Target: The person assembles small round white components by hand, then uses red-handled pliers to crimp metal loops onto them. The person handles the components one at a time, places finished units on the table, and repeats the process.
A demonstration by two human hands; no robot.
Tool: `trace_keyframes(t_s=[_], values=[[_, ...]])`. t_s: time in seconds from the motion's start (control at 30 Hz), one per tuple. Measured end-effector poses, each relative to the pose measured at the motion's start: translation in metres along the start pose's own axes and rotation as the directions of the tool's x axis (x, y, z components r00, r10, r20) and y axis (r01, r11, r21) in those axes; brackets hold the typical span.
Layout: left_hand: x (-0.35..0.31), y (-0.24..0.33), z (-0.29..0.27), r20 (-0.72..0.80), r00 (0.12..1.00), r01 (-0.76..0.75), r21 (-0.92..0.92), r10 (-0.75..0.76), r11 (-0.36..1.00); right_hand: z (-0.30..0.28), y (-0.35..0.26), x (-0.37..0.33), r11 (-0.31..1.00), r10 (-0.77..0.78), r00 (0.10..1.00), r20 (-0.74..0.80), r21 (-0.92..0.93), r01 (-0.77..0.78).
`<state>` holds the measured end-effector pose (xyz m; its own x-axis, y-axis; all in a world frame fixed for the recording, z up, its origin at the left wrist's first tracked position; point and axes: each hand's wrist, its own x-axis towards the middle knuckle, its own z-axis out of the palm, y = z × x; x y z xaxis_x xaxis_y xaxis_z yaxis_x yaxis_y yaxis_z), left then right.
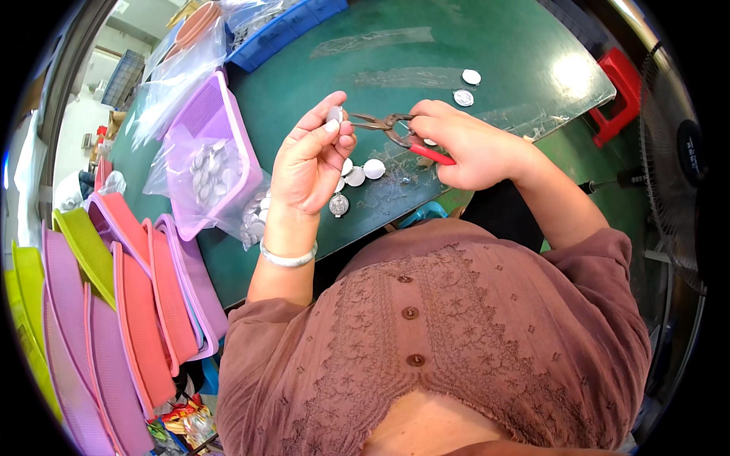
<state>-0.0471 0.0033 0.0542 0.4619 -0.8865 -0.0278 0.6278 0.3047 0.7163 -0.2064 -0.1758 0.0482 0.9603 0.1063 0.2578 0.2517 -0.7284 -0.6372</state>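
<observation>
Between thumb and fingertips, my left hand (310, 163) pinches a small round silver metal disc (334, 114). My right hand (475, 144) is closed round red-handled pliers (391, 125), whose dark jaws point left and end close beside the disc. Whether the jaws touch it, I cannot tell. Below the pliers, several loose silver discs (355, 176) lie on the green tabletop, and a patterned disc (338, 204) lies nearest my left wrist. Beyond my right hand are two more, a plain disc (471, 77) and a patterned medallion (463, 97).
A purple basket (242, 144) at the left holds a clear bag of silver discs (213, 173). Behind it stands a blue crate (285, 30). Stacked coloured baskets (141, 327) crowd the lower left. At the right are a red stool (617, 95) and a fan (669, 152).
</observation>
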Motion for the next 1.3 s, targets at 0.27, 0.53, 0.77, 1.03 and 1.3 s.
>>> trace_keyframes(t_s=[0.27,0.53,0.77,1.03,1.3], values=[[-0.005,-0.011,0.017,-0.237,0.936,-0.159,0.373,0.26,0.914,-0.002,-0.023,-0.008,0.98,0.105,0.991,-0.087,-0.163,-0.118],[-0.006,-0.018,0.027,-0.233,0.902,-0.199,0.522,0.363,0.83,-0.003,-0.036,-0.007,0.909,0.031,0.985,-0.171,-0.404,-0.099],[-0.006,-0.023,0.02,-0.141,0.893,-0.25,0.636,0.428,0.73,-0.008,-0.046,-0.001,0.865,0.094,0.99,-0.105,-0.484,-0.134],[-0.006,-0.023,0.021,-0.166,0.916,-0.16,0.685,0.366,0.711,-0.005,-0.042,0.001,0.791,-0.02,0.985,-0.173,-0.605,-0.09],[-0.005,-0.034,0.013,-0.067,0.884,-0.189,0.854,0.463,0.485,-0.003,-0.047,0.004,0.7,0.057,0.992,-0.113,-0.704,-0.12]])
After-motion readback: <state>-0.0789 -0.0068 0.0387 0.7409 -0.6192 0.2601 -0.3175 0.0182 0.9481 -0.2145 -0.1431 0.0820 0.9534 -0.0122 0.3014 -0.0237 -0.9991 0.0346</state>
